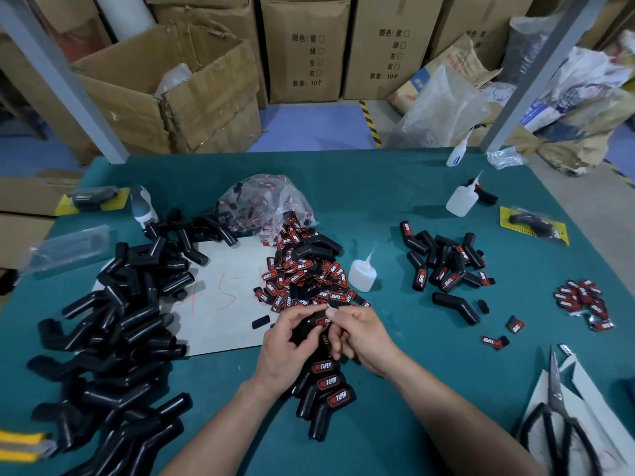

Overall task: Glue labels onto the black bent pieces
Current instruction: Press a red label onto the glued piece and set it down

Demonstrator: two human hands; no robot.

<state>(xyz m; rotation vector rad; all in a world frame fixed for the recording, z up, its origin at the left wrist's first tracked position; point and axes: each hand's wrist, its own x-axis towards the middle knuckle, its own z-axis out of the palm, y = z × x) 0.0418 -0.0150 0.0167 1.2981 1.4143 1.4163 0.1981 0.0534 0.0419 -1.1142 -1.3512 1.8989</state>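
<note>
My left hand (287,345) grips a black bent piece (307,326) at the table's middle front. My right hand (360,333) pinches a red-and-black label (324,321) against that piece with thumb and forefinger. Three labelled bent pieces (326,396) lie just below my hands. A heap of loose labels (302,276) lies right behind them, spilling from a clear bag (264,201). A big pile of unlabelled black bent pieces (117,331) covers the left side. A small glue bottle (363,273) stands upright beyond my right hand.
More labelled pieces (446,266) and a small label pile (584,300) lie at the right. Two more glue bottles (462,199) stand at the back right. Black scissors (556,417) rest on white card at the front right. Cardboard boxes (305,46) stand behind the green table (395,187).
</note>
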